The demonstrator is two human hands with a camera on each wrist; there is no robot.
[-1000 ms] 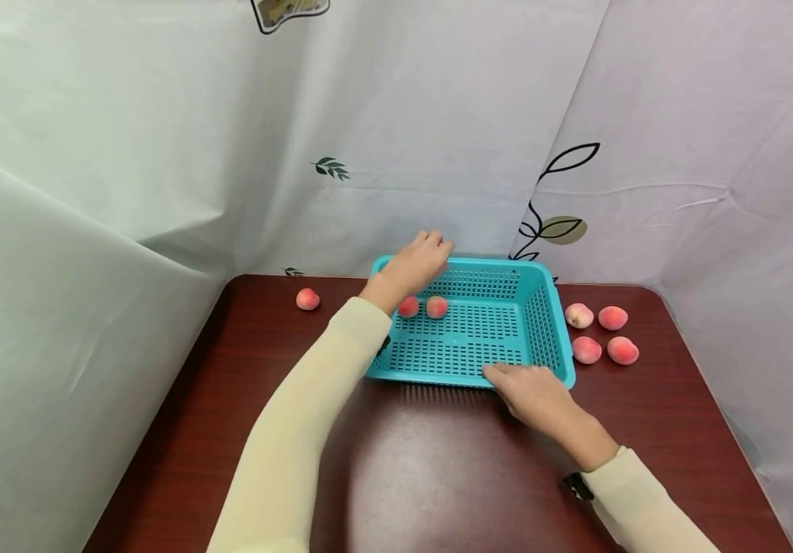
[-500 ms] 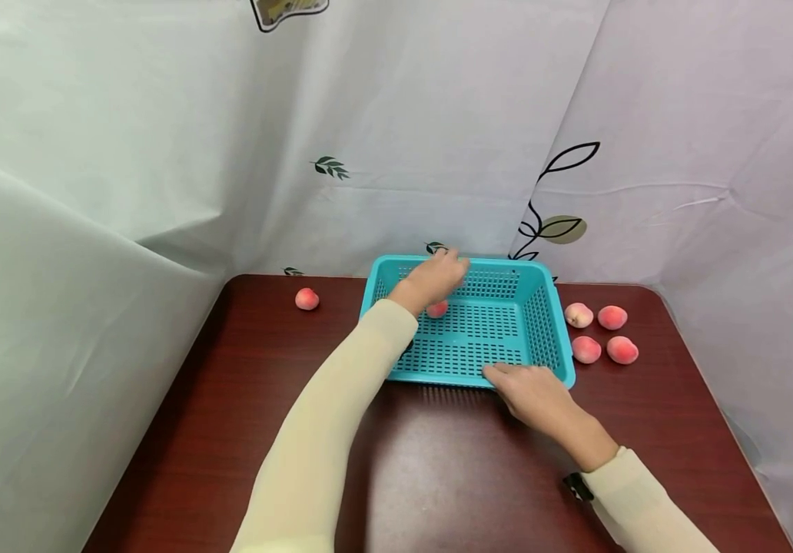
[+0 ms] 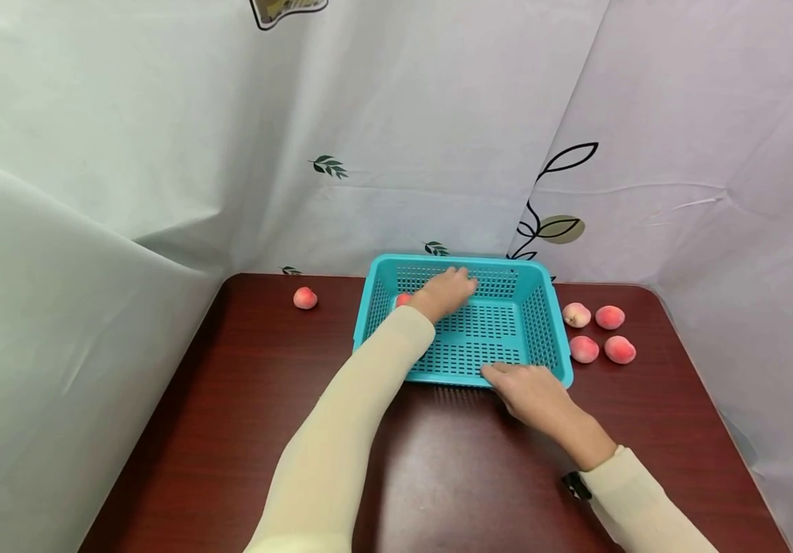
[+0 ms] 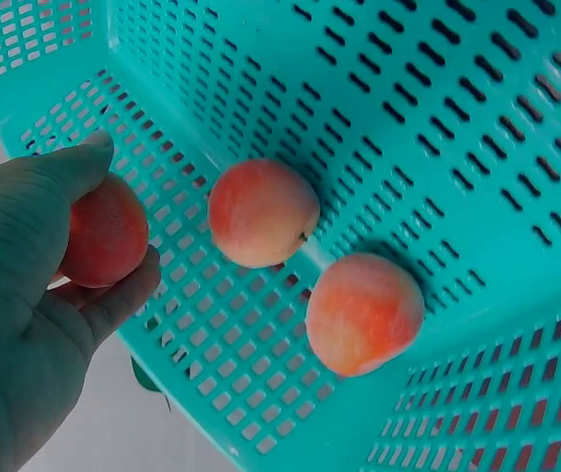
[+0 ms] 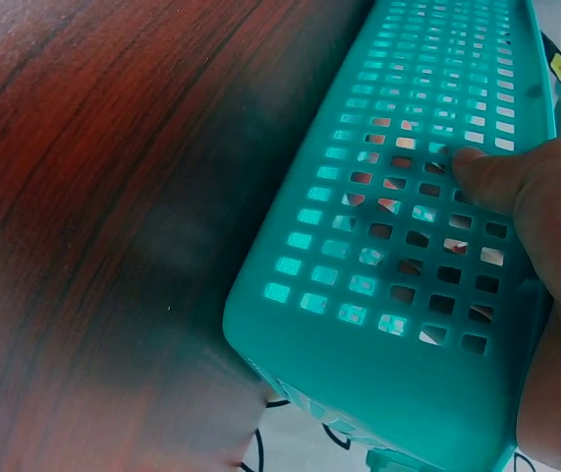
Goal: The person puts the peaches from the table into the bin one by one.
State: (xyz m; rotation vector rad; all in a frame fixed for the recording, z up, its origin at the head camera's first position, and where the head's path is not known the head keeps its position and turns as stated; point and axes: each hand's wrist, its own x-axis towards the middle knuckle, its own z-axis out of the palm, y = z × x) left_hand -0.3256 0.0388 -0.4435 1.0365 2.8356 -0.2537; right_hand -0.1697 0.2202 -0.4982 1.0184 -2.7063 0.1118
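Inside a teal perforated plastic basket (image 3: 538,326), my left hand (image 3: 446,292) holds a peach (image 4: 106,236) between thumb and fingers. That peach is hidden behind the hand in the head view. Two more peaches lie against the basket's inner wall in the left wrist view, a red-and-pale peach (image 4: 263,212) and an orange-red peach (image 4: 365,315). In the head view only one of them shows, left of the hand. At the near right rim my right hand (image 3: 531,392) grips the basket, its thumb (image 5: 486,177) pressed on the outside wall.
Several peaches, among them a pale one (image 3: 576,315), lie on the dark red wooden table (image 3: 230,430) just right of the basket. Another peach (image 3: 305,298) sits alone at the back left. A white patterned cloth (image 3: 403,115) hangs behind and along both sides.
My left hand has moved right and lower into the basket from above its left part, uncovering the basket's left rim. The right hand stays on the near rim.
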